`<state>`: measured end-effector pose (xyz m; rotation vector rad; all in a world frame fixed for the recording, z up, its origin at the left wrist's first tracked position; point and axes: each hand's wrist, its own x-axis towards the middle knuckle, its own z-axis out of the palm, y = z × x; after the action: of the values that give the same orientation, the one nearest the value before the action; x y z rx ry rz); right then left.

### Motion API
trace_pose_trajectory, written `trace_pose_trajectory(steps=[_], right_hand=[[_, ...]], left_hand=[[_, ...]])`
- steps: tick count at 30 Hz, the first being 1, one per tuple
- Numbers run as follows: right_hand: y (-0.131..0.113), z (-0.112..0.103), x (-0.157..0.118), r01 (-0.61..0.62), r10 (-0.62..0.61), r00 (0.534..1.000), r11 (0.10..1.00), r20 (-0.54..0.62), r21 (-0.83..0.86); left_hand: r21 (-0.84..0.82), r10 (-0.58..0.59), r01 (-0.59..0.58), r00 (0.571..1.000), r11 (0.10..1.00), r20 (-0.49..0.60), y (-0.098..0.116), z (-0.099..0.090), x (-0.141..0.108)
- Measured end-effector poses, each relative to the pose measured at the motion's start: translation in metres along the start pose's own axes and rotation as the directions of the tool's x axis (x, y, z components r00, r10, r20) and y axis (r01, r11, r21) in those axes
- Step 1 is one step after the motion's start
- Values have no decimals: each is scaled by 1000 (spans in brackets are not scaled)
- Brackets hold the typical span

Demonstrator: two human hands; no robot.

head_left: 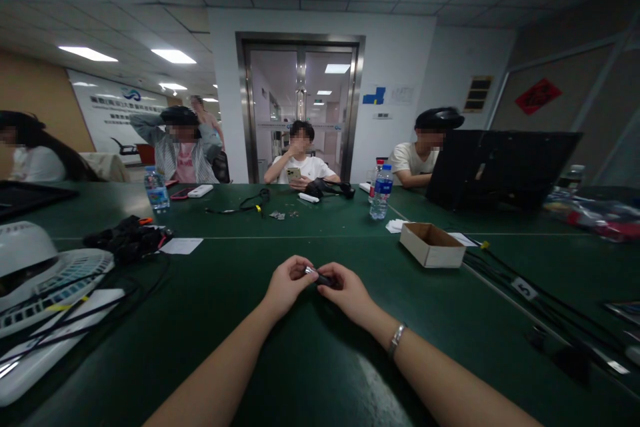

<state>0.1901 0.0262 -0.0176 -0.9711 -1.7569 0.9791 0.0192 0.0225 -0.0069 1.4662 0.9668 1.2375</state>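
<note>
Both of my hands meet just above the green table (240,273), around a small dark cylindrical object (324,279) with a silvery end. My left hand (290,283) pinches the silvery end at the left between thumb and fingers. On the right, my right hand (347,290) has its thumb and fingers closed on the dark part. A silver bracelet circles my right wrist. What the small object is cannot be made out.
An open box (433,255) lies right of my hands, with cables (520,283) beyond it. Bottles (381,193) stand farther back. At left are a white fan (55,280), black gear (127,240) and paper (183,245). Several people sit across the table.
</note>
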Motion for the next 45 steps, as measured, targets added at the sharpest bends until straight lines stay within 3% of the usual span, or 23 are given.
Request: trace_pose_trajectory(steps=[13,21,31,45], right_hand=[[-5,0,-1,-2,2,1000,1000,0,13],[0,0,-1,25,-25,1000,1000,8,-2],[1,1,-1,33,-33,999,998,4,-44],[-2,1,-1,16,-16,1000,1000,3,-1]], left_hand=[[50,-28,26,999,998,35,6,0,-1],[62,-9,8,1000,998,23,-3,-1,3],[224,19,-12,999,975,-28,-3,0,1],[40,23,-25,999,999,48,-6,-2,4]])
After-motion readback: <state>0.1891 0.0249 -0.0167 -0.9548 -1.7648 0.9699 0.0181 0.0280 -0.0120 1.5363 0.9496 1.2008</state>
